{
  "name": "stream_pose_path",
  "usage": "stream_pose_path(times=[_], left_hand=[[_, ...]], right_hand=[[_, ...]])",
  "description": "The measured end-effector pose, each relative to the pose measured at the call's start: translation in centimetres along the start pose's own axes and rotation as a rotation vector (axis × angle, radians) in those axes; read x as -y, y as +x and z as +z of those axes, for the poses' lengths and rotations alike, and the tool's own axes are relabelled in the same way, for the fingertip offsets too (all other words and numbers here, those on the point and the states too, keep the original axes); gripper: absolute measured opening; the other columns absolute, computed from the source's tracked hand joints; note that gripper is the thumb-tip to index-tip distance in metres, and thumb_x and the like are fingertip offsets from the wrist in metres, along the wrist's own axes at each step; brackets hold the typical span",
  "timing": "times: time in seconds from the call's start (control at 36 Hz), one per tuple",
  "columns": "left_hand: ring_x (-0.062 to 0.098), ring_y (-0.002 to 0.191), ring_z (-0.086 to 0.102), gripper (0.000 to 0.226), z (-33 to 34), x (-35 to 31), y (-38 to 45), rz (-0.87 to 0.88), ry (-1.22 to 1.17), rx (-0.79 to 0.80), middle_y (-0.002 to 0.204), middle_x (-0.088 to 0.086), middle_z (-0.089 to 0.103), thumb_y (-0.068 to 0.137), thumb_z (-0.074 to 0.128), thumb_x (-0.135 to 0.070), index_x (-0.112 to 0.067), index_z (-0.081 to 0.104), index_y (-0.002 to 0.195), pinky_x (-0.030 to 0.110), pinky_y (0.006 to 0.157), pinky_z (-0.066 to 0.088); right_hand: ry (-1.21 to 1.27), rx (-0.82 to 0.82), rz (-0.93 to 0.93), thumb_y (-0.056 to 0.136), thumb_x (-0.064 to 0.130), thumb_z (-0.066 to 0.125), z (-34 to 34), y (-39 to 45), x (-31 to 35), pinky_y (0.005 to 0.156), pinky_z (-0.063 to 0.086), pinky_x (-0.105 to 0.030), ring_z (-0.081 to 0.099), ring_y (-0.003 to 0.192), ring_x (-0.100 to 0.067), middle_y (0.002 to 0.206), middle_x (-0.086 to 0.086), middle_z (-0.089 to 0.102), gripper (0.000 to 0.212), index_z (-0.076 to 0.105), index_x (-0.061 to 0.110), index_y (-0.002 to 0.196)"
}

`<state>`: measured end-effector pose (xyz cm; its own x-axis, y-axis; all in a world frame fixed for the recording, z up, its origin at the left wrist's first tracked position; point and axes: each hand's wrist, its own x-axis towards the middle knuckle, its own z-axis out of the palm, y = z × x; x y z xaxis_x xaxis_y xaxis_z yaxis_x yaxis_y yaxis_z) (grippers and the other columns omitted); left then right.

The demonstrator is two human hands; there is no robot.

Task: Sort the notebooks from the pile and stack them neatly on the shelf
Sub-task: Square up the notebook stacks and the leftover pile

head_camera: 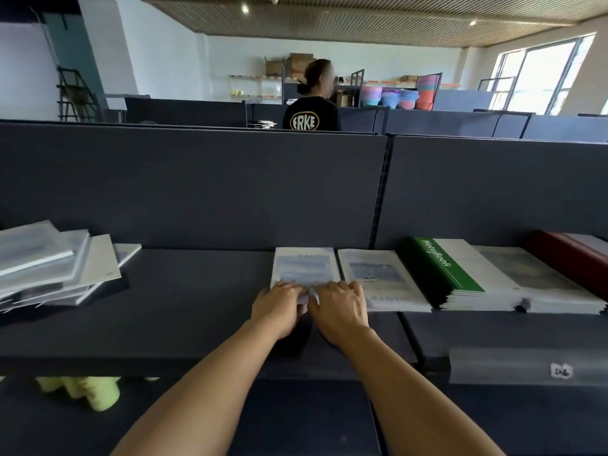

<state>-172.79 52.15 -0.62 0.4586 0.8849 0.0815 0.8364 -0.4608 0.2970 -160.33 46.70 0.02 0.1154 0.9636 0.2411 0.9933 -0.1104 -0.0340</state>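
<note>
On the dark shelf (pixel 197 307), both hands lie side by side on the near end of a pale notebook (pixel 304 266) that lies flat, its long axis running away toward the back panel (pixel 197 185); the left hand (pixel 279 311) and right hand (pixel 340 307) bend their fingers over its near edge, gripping it. Just right sits a stack whose cover reads "MOMENT" (pixel 378 278), then a green stack marked "NoteBook" (pixel 441 268), long axes likewise front to back. Far left sprawls the untidy pile (pixel 49 264), and a person beyond wears "ERKE" (pixel 304 121).
</note>
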Motion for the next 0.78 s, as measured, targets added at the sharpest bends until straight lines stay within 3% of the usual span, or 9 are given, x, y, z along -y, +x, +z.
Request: stream_pose_path(times=[0.08,0.14,0.25,0.36,0.47,0.58,0.78], left_hand=[[0.014,0.145,0.020,0.048,0.0,0.1,-0.2,0.012,-0.008,0.003,0.157,-0.007,0.026,0.098,0.048,-0.028,-0.029,0.038,0.145,0.035,0.114,0.026],[0.014,0.140,0.029,0.044,0.0,0.2,-0.6,0.010,-0.020,-0.033,0.152,-0.008,0.035,0.097,0.049,-0.035,-0.030,0.043,0.141,0.034,0.107,0.034],[0.013,0.124,0.045,0.043,-0.2,0.7,-1.4,-0.009,-0.018,-0.118,0.135,-0.012,0.050,0.091,0.056,-0.048,-0.034,0.049,0.131,0.033,0.088,0.046],[0.014,0.115,0.051,0.042,-1.0,1.9,-2.2,-0.051,0.016,-0.193,0.126,-0.010,0.055,0.093,0.046,-0.055,-0.030,0.055,0.125,0.029,0.079,0.044],[0.017,0.112,0.055,0.038,-2.5,3.5,-3.3,-0.131,0.075,-0.272,0.121,-0.006,0.059,0.097,0.042,-0.047,-0.023,0.061,0.119,0.032,0.081,0.048],[0.017,0.114,0.054,0.039,-4.2,6.6,-5.3,-0.184,0.156,-0.325,0.125,-0.004,0.060,0.099,0.042,-0.044,-0.021,0.060,0.124,0.031,0.089,0.044],[0.018,0.119,0.051,0.036,-8.1,14.5,-9.0,-0.362,0.271,-0.399,0.127,-0.005,0.058,0.097,0.044,-0.039,-0.023,0.058,0.126,0.032,0.100,0.037]], right_hand=[[0.009,0.017,-0.014,0.099,0.042,0.028,0.1,-0.1,-0.2,0.105,0.029,-0.038,0.051,0.116,-0.023,0.123,-0.004,0.060,0.046,0.058,0.017,0.124],[0.008,0.028,-0.025,0.099,0.042,0.029,0.2,-0.2,-0.3,0.107,0.027,-0.038,0.049,0.119,-0.023,0.127,-0.005,0.057,0.046,0.055,0.016,0.127],[-0.018,0.027,-0.039,0.098,0.040,0.029,0.0,-0.2,-0.3,0.106,0.025,-0.040,0.051,0.116,-0.023,0.123,-0.005,0.060,0.045,0.057,0.016,0.124],[-0.076,0.060,-0.047,0.097,0.031,0.031,-0.7,0.7,-0.1,0.107,0.024,-0.041,0.054,0.111,-0.023,0.116,-0.006,0.063,0.038,0.060,0.016,0.117],[-0.122,0.033,-0.069,0.094,0.022,0.036,-0.9,2.0,0.5,0.107,0.023,-0.040,0.056,0.107,-0.022,0.109,-0.003,0.066,0.030,0.062,0.020,0.109],[-0.123,-0.016,-0.131,0.094,0.025,0.037,-0.5,3.2,2.6,0.105,0.026,-0.039,0.056,0.109,-0.019,0.113,0.000,0.066,0.029,0.061,0.024,0.112],[-0.131,-0.034,-0.317,0.091,0.018,0.039,-0.7,4.6,10.9,0.102,0.027,-0.036,0.055,0.109,-0.019,0.112,0.002,0.064,0.027,0.057,0.023,0.111]])
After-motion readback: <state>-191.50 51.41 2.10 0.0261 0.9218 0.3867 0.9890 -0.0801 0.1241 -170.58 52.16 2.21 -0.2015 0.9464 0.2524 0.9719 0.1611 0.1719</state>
